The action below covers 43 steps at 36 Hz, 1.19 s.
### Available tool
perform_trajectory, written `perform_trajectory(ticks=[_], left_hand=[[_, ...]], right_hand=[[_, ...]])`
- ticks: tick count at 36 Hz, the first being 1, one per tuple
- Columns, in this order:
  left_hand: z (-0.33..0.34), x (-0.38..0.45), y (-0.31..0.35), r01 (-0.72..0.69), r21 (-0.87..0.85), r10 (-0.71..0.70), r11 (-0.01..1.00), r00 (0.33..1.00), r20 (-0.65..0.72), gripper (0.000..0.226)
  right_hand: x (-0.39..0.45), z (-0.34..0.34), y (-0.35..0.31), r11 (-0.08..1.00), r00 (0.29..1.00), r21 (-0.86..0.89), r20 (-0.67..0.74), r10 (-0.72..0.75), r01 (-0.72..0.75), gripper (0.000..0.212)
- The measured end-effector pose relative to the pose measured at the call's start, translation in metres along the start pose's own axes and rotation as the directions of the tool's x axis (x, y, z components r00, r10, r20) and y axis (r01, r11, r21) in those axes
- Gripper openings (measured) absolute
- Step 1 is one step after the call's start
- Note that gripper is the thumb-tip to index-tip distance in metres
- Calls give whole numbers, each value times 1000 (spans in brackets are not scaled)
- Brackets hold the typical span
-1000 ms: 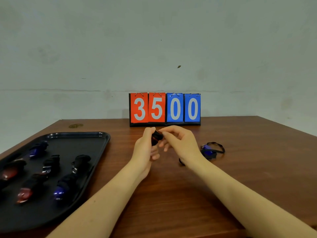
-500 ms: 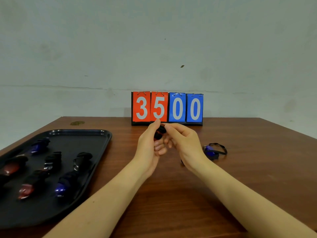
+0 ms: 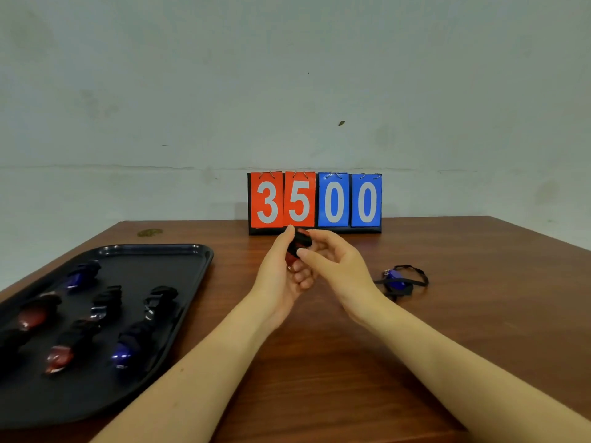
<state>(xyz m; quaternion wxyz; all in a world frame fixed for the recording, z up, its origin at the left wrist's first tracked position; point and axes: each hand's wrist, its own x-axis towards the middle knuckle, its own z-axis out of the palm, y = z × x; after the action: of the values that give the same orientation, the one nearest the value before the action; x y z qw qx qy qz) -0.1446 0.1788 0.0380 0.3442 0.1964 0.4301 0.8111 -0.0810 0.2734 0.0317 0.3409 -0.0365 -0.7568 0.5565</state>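
Both hands meet above the middle of the wooden table (image 3: 319, 362). Between them is a small red object wrapped in a black cord (image 3: 298, 246). My left hand (image 3: 281, 276) holds it from the left, thumb up beside it and fingers curled beneath. My right hand (image 3: 335, 266) pinches the black cord from the right with thumb and fingers. Most of the object is hidden by the fingers.
A black tray (image 3: 179, 302) at the left holds several red and blue objects wound in black cord. A blue one with a loose cord (image 3: 398, 282) lies on the table right of my hands. A flip scoreboard (image 3: 315, 203) reading 3500 stands at the back.
Both hands rose a little with the object and stayed together; my right fingers have shifted round the black cord. The camera has tilted slightly.
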Motion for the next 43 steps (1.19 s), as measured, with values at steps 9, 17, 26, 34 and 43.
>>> perform_trajectory(ticks=[9,17,26,34,43], left_hand=[[-5,8,-4,33,249,-43,968,998,36,57],[-8,14,3,48,512,99,858,962,-256,29],[-70,-34,93,-136,939,353,317,935,16,28],[-203,-103,181,78,971,494,225,850,-183,20],[-293,-134,175,270,916,471,295,794,-386,16]], right_hand=[[4,-8,6,996,995,43,-66,75,-73,22],[2,-18,1,991,983,-40,-138,119,-126,27],[-4,15,-5,946,981,-273,25,191,-177,21],[8,105,-41,962,946,7,181,268,-273,22],[69,219,-38,962,928,-27,259,268,-270,25]])
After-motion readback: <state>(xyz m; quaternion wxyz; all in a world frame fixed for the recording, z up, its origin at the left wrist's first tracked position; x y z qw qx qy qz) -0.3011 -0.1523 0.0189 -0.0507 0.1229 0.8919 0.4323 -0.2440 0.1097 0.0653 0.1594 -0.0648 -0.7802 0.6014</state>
